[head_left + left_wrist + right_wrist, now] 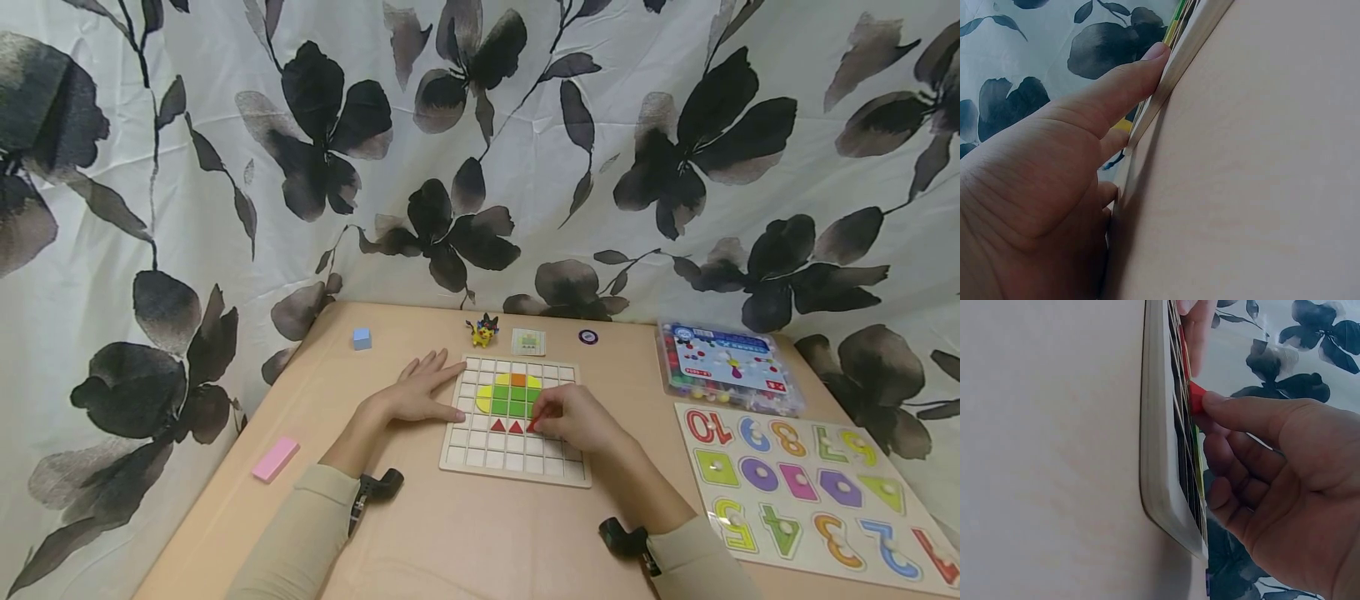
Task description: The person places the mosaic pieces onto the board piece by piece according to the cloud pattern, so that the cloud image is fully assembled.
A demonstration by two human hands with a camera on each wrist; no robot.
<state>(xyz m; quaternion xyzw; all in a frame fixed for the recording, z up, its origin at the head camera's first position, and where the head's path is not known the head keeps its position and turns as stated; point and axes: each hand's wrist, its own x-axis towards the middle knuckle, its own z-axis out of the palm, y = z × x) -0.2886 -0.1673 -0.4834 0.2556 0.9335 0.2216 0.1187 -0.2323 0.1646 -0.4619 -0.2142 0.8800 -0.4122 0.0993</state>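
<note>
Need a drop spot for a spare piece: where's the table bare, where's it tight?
Bare: the near table edge between the two sleeves, and the left strip between the pink block and blue cube. Tight: the grid board, with the left hand on its edge and the right hand pinching a red piece; number puzzle and bead box fill the right.

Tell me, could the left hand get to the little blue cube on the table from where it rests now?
Probably yes. The left hand rests flat at the grid board's left edge, holding nothing, and the blue cube sits on bare table beyond it to the left, with nothing between them.
</note>
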